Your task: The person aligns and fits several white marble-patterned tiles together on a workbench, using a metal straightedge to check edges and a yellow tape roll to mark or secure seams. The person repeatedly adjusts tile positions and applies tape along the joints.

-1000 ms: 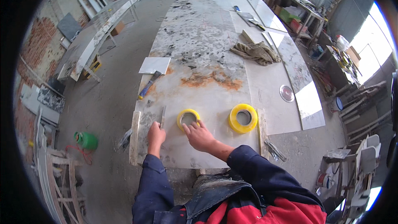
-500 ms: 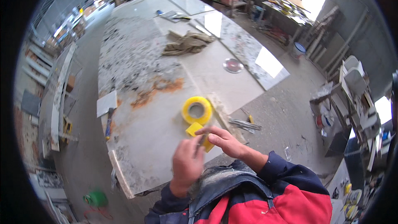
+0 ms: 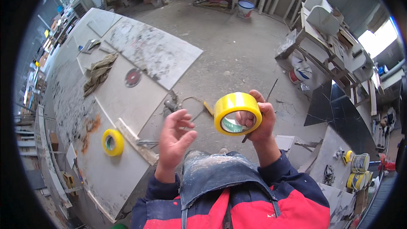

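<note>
Yellow tape roll (image 3: 237, 98) has moved away from the table (image 3: 112, 178); the right hand (image 3: 263, 123) now grips it above the floor (image 3: 216, 61).
One green object (image 3: 119, 226) near the table's corner is mostly cut off by the lower edge. Far off stands a white bucket (image 3: 245, 12) with blue rim; its content I cannot make out. The left hand (image 3: 174, 142) is open and empty, apart from the roll. Right fingers show through the roll's hole, partly hidden, and a thin dark strip (image 3: 272, 89) passes behind.
</note>
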The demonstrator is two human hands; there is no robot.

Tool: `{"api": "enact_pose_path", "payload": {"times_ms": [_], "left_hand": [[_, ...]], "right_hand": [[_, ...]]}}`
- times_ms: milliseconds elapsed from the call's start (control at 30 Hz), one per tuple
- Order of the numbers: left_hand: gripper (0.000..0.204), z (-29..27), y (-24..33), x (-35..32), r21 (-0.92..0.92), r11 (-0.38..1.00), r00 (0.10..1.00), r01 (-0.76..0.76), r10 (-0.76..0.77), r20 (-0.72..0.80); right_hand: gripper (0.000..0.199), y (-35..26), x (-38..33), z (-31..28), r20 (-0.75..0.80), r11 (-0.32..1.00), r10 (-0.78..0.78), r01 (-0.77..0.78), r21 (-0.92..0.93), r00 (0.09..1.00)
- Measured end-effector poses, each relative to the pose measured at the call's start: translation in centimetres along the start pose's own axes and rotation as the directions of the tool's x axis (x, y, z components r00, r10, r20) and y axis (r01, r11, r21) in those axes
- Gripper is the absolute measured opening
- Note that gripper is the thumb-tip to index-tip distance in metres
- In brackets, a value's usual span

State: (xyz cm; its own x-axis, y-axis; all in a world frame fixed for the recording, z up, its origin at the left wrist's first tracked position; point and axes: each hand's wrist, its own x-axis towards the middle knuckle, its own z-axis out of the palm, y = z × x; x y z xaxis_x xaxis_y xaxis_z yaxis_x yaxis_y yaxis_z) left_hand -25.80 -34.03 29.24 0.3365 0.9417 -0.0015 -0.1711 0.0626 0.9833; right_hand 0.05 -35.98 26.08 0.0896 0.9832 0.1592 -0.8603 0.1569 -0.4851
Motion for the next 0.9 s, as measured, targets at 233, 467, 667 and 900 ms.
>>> {"api": "enact_pose_path", "payload": {"times_ms": [233, 467, 667, 900], "left_hand": [[0.083, 10.5, -2.5, 9.4, -0.002, 0.985, 0.898, 0.171, -0.155, 0.411], [0.08, 14.2, -5.8, 20.3, -0.23, 0.801, 0.761, 0.552, -0.372, 0.531], [0.097, 16.3, -7.0, 33.8, -0.302, 0.847, 0.78, 0.437, -0.189, 0.596], [0.055, 15.6, -4.5, 46.3, -0.416, 0.81, 0.884, 0.414, -0.249, 0.395]], "right_hand": [[0.036, -6.9, 2.4, -5.3, -0.027, 0.991, -0.066, 0.068, 0.112, 0.997], [0.022, -12.4, 9.5, -9.6, -0.185, 0.799, -0.394, 0.236, -0.553, 0.9], [0.024, -17.8, 21.4, -14.3, 0.178, 0.652, -0.293, 0.332, -0.681, 0.94], [0.022, -21.4, 37.6, -17.0, 0.359, 0.648, -0.169, 0.378, -0.661, 0.918]]}}
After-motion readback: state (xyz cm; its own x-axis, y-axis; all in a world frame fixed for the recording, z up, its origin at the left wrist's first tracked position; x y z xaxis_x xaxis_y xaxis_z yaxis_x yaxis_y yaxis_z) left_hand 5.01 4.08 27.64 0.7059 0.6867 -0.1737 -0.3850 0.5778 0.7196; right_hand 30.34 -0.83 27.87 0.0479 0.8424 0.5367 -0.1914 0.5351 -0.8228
